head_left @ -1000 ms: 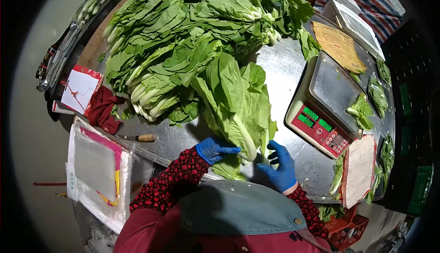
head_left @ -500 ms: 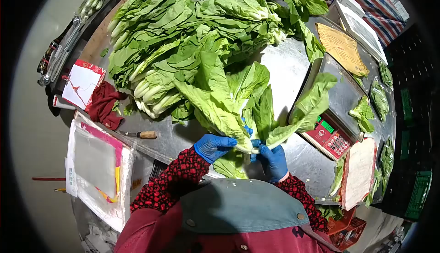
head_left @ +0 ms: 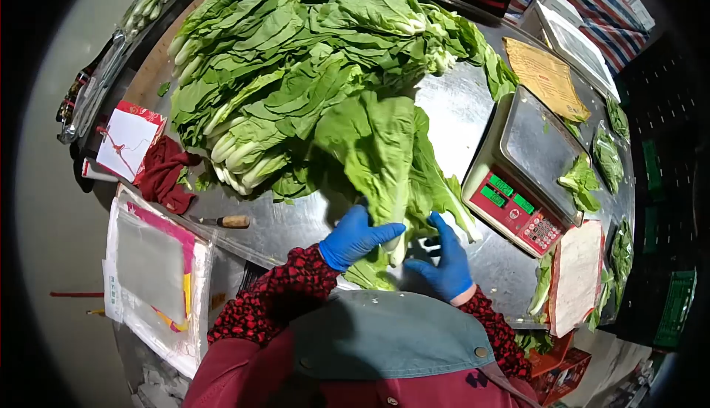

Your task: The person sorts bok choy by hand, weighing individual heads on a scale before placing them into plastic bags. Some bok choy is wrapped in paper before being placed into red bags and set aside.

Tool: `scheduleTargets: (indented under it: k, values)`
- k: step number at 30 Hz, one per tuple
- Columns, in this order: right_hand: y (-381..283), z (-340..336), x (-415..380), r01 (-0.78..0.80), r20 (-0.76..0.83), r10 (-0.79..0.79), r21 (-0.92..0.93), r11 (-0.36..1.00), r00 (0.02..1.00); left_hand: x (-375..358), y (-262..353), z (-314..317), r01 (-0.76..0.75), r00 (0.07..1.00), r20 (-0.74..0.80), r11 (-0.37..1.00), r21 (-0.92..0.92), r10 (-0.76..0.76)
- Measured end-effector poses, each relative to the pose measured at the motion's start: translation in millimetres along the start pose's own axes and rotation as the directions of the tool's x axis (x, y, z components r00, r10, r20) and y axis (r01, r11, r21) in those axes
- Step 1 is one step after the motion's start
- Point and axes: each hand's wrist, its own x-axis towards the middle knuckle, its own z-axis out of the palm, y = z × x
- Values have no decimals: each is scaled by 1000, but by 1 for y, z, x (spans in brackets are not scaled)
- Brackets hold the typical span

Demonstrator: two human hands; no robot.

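From the head camera, the left hand (head_left: 353,236) in a blue glove is closing around the pale stems of a bunch of greens (head_left: 384,156), thumb across the front at about 3 o'clock of the palm. The right hand (head_left: 447,266), also gloved in blue, is hovering just beside the stem ends with fingers spread wide, touching little or nothing as far as can be told. The bunch is lying on the metal table (head_left: 458,112), leaves fanning toward 12 o'clock, stems pointing at the person.

To handle this well, I judge the stems should be squared up evenly at the base while the left hand is keeping a firm but gentle hold, since the leaves are looking soft and easy to bruise; the right hand is best used low on the stalks.

The table is round and shiny. A large heap of greens (head_left: 296,60) is filling it from 10 to 12 o'clock. A scale (head_left: 526,179) with 2 green displays is sitting at 3 o'clock. A knife (head_left: 225,221) is lying at 9 o'clock, near a red cloth (head_left: 164,175).
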Motion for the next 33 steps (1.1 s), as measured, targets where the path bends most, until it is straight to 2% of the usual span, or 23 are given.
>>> scheduleTargets:
  k: [1, 2, 3, 4, 5, 6, 8, 15, 17, 18, 19, 20, 21, 22, 23, 24, 25, 26, 27, 28, 29, 31, 33]
  values:
    - [-9, 10, 4, 20, 26, -23, 115, 993, 999, 1, -5, 16, -83, 995, 55, 995, -61, 86]
    - [-22, 14, 5, -189, 126, 150, 394, 900, 981, -1, -7, 24, 115, 984, 145, 990, -77, -103]
    - [10, 32, 6, -95, -2, 113, 522, 848, 994, 1, -19, 31, 15, 993, 119, 999, -29, -12]
    - [10, 31, 7, -174, 53, 187, 670, 722, 981, 3, -25, 36, -83, 992, 93, 996, 21, 81]
    - [11, 28, 11, -245, 122, 247, 789, 563, 961, 3, -27, 31, -45, 995, 93, 977, 207, 26]
    - [4, 23, 10, -326, 245, 248, 868, 374, 937, 2, -26, 26, -37, 996, 90, 984, 176, 22]
    - [13, 18, 7, -361, 332, 154, 901, 238, 930, -2, -23, 23, -21, 997, 82, 999, 50, 16]
    - [4, 7, 6, -366, 349, 126, 918, 153, 929, -2, -21, 23, -71, 996, 50, 995, 66, 68]
    - [1, -6, 7, -382, 363, 133, 911, 158, 922, -2, -19, 18, -130, 991, 41, 991, -9, 131]
    - [12, -14, 9, -333, 325, 72, 919, 212, 943, -3, -16, 14, -97, 995, -21, 995, 2, 97]
    - [2, -28, 12, -256, 231, 120, 927, 273, 965, -4, -15, 9, -62, 995, -81, 998, 10, 62]
    - [-4, -43, 15, -175, 129, 168, 938, 297, 977, -1, -25, 4, -188, 966, -175, 982, 15, 188]
    - [-13, -63, 21, -44, -14, 148, 923, 383, 989, 1, -32, -8, -152, 953, -237, 976, 154, 186]
    - [-3, -88, 27, 32, -109, 135, 879, 476, 985, 2, -36, -21, -104, 936, -296, 952, 289, 192]
    - [-1, -109, 33, 150, -263, 139, 830, 537, 955, 1, -37, -29, -126, 907, -304, 876, 465, 292]
    - [16, -142, 37, 122, -280, 156, 765, 632, 947, 2, -34, -33, -123, 908, -305, 877, 464, 289]
    - [11, -156, 48, 196, -467, 177, 644, 740, 866, 2, -30, -36, -55, 908, -315, 826, 561, 275]
    - [36, -177, 55, 176, -590, 166, 477, 861, 790, 4, -27, -39, 15, 908, -327, 761, 649, 261]
    - [30, -179, 57, 50, -631, 139, 271, 961, 764, 10, -35, -44, -14, 896, -294, 682, 731, 333]
    - [24, -182, 58, -84, -662, 95, 48, 995, 743, 16, -38, -46, -13, 895, -296, 684, 730, 333]
    - [23, -167, 57, -121, -718, -129, -287, 950, 684, 23, -43, -47, -53, 872, -253, 594, 803, 419]
    - [20, -126, 54, 44, -456, -355, -564, 825, 816, 31, -65, -47, -103, 858, -144, 441, 892, 493]
    - [8, -63, 51, 77, -221, -262, -609, 789, 939, 33, -60, -28, -262, 868, 61, 350, 900, 493]
